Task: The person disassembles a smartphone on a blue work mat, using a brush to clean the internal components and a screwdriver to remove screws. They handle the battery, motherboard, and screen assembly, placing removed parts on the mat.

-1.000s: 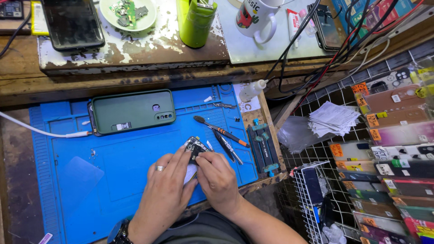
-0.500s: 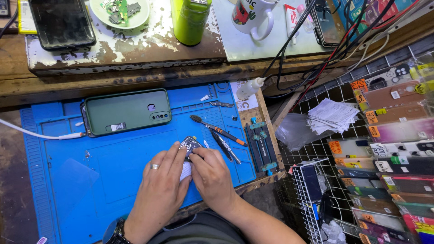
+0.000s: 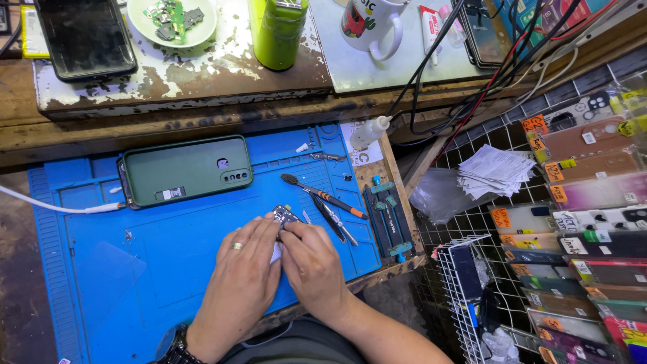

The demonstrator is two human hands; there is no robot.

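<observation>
Both hands, left hand (image 3: 237, 280) and right hand (image 3: 311, 264), are pinching a small circuit board (image 3: 285, 216) together, steadying it over the blue mat (image 3: 168, 263).

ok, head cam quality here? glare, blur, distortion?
Head view: even light, soft shadows under both hands, left and right; faint sheen on the blue mat, no hard glare; centre sharp, the small board readable; edges bend slightly, and the case rack at right looks softer.
</observation>
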